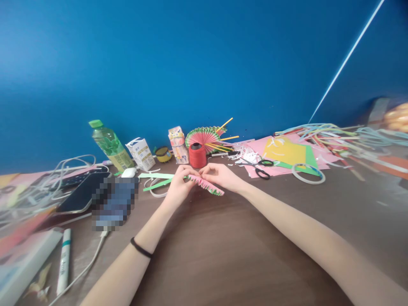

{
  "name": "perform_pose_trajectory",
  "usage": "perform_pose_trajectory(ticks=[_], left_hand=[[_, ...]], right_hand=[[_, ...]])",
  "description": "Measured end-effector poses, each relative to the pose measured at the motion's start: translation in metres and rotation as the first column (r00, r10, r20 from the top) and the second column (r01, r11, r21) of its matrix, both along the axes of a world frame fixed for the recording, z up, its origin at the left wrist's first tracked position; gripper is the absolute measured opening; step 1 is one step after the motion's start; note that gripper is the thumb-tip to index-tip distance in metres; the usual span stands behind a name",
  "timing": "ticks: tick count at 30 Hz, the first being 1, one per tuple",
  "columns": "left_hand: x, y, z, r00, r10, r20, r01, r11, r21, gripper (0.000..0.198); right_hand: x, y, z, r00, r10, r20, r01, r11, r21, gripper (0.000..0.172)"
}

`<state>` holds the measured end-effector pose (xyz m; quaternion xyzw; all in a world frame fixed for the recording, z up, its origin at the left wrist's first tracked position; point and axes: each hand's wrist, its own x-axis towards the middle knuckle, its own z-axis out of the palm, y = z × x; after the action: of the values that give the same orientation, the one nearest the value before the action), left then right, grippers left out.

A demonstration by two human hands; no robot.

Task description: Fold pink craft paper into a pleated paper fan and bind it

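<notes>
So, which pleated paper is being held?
The bunched strip held by the left hand and right hand; the spread fan is behind the red thread spool.

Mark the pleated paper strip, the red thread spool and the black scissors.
Pleated paper strip (208, 185): head view, on its pink folds.
Red thread spool (197, 157): head view, on the wound thread.
Black scissors (259, 162): head view, on the upper handle loop.

The pleated strip (208, 185) looks like matt, ridged paper; from it, the bottle (112, 145) at ten o'clock is glossy plastic, the yellow sheet (285, 154) at two smooth paper, the tabletop (207, 250) at six wood-grained.
</notes>
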<state>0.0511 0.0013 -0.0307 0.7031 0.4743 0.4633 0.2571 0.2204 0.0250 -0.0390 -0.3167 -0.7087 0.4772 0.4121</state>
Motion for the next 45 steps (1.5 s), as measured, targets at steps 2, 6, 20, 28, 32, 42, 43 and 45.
perform_pose_trajectory(ticks=[2,6,20,28,32,42,43,45], left_hand=[[0.000,0.001,-0.005,0.989,-0.086,0.121,0.096,0.993,-0.075,0.009],[-0.001,0.003,-0.017,0.946,-0.128,0.297,0.202,0.951,-0.234,0.016],[-0.009,0.008,-0.023,0.941,-0.197,0.274,0.286,0.896,-0.339,0.018],[-0.005,0.005,-0.023,0.970,-0.219,0.102,0.240,0.922,-0.305,0.017],[-0.005,0.007,-0.030,0.976,-0.204,0.071,0.216,0.934,-0.283,0.017],[-0.003,0.009,-0.039,0.982,-0.180,0.061,0.189,0.956,-0.223,0.013],[-0.003,0.008,-0.038,0.982,-0.178,0.061,0.187,0.959,-0.213,0.012],[-0.002,0.008,-0.037,0.984,-0.168,0.053,0.175,0.970,-0.170,0.011]], right_hand=[[-0.001,-0.001,-0.003,1.000,-0.023,-0.005,0.024,0.998,0.055,0.008],[-0.007,-0.005,-0.016,0.995,-0.098,-0.010,0.099,0.987,0.124,0.005],[-0.012,-0.007,-0.037,0.968,-0.230,0.104,0.137,0.825,0.548,0.009],[-0.012,-0.010,-0.036,0.967,-0.234,0.102,0.148,0.838,0.525,0.013],[-0.011,-0.009,-0.039,0.966,-0.233,0.107,0.147,0.846,0.513,0.014],[-0.011,-0.011,-0.042,0.936,-0.307,0.170,0.200,0.865,0.460,0.014],[-0.011,-0.011,-0.042,0.940,-0.300,0.165,0.199,0.871,0.450,0.014],[-0.011,-0.011,-0.042,0.946,-0.290,0.142,0.204,0.878,0.434,0.013]])
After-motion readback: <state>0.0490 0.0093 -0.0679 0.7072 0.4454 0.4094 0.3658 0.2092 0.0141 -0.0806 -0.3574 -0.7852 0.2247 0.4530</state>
